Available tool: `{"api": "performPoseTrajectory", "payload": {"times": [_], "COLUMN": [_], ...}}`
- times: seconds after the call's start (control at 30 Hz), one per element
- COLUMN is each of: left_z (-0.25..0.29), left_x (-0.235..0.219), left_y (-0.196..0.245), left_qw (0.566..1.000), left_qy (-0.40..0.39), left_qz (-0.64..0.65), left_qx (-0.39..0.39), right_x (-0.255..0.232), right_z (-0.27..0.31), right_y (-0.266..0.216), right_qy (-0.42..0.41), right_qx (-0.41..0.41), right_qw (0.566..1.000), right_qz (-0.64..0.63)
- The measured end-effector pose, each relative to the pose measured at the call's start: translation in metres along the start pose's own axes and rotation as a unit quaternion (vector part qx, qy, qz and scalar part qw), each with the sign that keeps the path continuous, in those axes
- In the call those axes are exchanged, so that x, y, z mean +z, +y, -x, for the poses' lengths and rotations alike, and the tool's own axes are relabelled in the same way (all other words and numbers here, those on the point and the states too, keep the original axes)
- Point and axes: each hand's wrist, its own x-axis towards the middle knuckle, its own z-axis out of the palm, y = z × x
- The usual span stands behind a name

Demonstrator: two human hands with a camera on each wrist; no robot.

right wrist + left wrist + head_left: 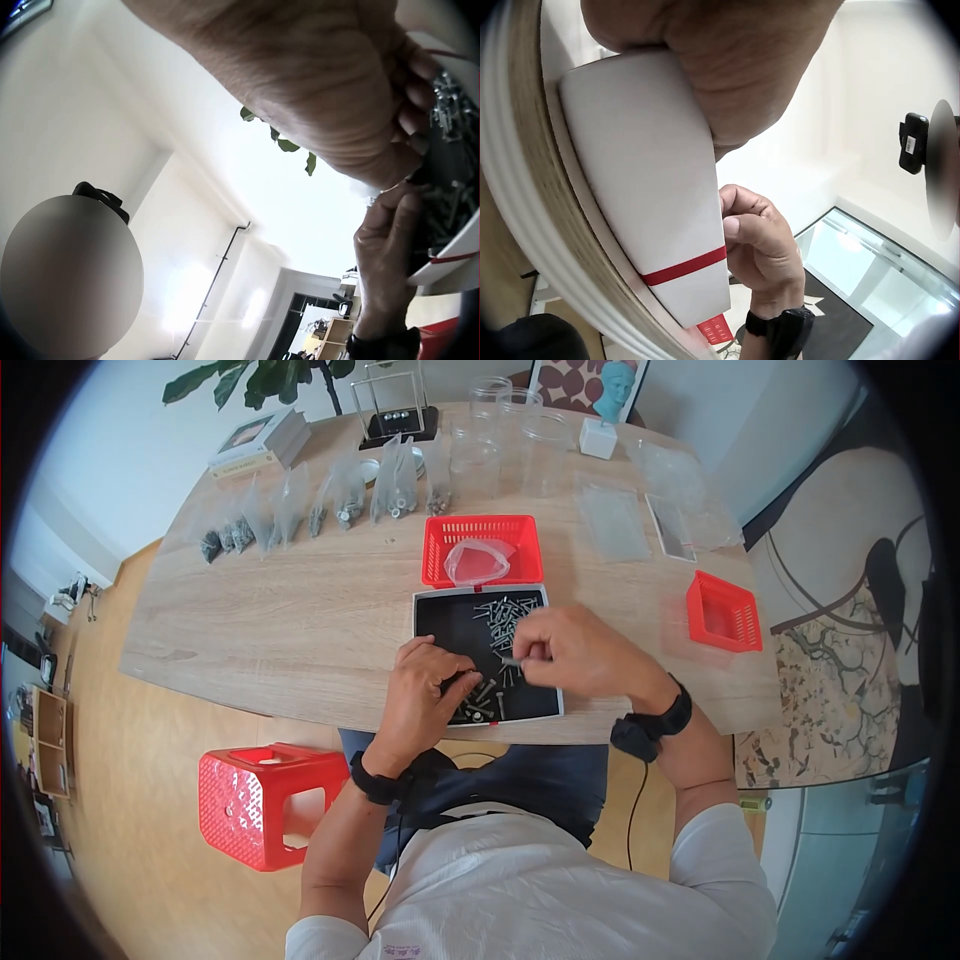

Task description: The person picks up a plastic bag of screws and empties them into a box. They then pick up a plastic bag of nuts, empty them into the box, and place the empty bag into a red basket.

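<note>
A shallow white box (556,705) with a dark inside holds a heap of silvery screws (508,618) at the far right and a smaller group of bolts (480,702) at the near left. My right hand (578,652) is over the right side of the box, thumb and curled fingers pinching a small screw (510,661). My left hand (425,685) is bent over the box's left wall, its fingertips down by the bolts. In the right wrist view the left thumb (406,217) lies close to the forefinger; I cannot tell whether they hold anything.
A red basket (432,550) with a clear plastic bag (478,563) adjoins the box's far side. Small filled bags (345,495) line the back left; clear jars (475,460) stand behind. Flat plastic bags (612,520) and another red basket (724,612) are at right.
</note>
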Motion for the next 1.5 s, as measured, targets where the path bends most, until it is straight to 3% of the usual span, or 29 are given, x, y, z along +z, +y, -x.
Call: {"api": "performPoseTrajectory", "payload": {"times": [0.13, 0.23, 0.3, 0.37, 0.7, 0.8, 0.87, 1.0, 1.1, 1.17, 1.27, 1.4, 1.5], "left_z": [0.001, 0.002, 0.001, 0.001, 0.001, 0.001, -0.001, -0.01, -0.035, -0.057, -0.082, -0.094, -0.087], "left_x": [0.002, 0.006, 0.005, 0.005, 0.005, 0.006, 0.0, -0.016, -0.031, -0.034, -0.027, -0.017, -0.019], "left_y": [0.0, -0.002, -0.002, 0.0, 0.001, 0.0, 0.003, 0.005, 0.016, 0.017, 0.015, 0.002, -0.005], "left_qw": [1.0, 0.999, 1.0, 0.999, 0.999, 0.999, 0.997, 0.997, 0.995, 0.995, 0.981, 0.959, 0.962], "left_qy": [0.001, 0.03, 0.007, 0.007, -0.006, -0.009, -0.037, -0.064, -0.002, 0.1, 0.151, 0.154, 0.14], "left_qz": [-0.008, -0.015, -0.022, -0.034, -0.05, -0.052, -0.061, 0.015, 0.046, -0.022, -0.108, -0.234, -0.232], "left_qx": [-0.021, -0.001, -0.002, -0.008, -0.006, -0.006, -0.01, -0.029, -0.093, 0.014, 0.064, 0.043, 0.035], "right_x": [-0.024, -0.029, -0.026, -0.023, -0.018, -0.018, -0.018, -0.011, -0.013, -0.013, -0.011, -0.012, -0.01], "right_z": [-0.017, -0.04, -0.055, -0.068, -0.087, -0.081, -0.085, -0.091, -0.09, -0.087, -0.087, -0.083, -0.082], "right_y": [-0.008, -0.005, -0.002, -0.002, 0.026, 0.036, 0.041, 0.041, 0.028, 0.022, 0.02, 0.012, 0.012], "right_qy": [0.075, 0.122, 0.15, 0.186, 0.275, 0.24, 0.176, 0.199, 0.212, 0.208, 0.194, 0.185, 0.19], "right_qx": [0.047, 0.0, -0.037, -0.037, -0.065, -0.091, -0.041, -0.041, -0.038, -0.027, -0.013, -0.026, -0.019], "right_qw": [0.996, 0.993, 0.988, 0.978, 0.954, 0.948, 0.964, 0.97, 0.971, 0.976, 0.979, 0.981, 0.98], "right_qz": [-0.018, 0.009, 0.031, 0.089, 0.101, 0.189, 0.194, 0.136, 0.106, 0.065, 0.055, 0.049, 0.046]}}
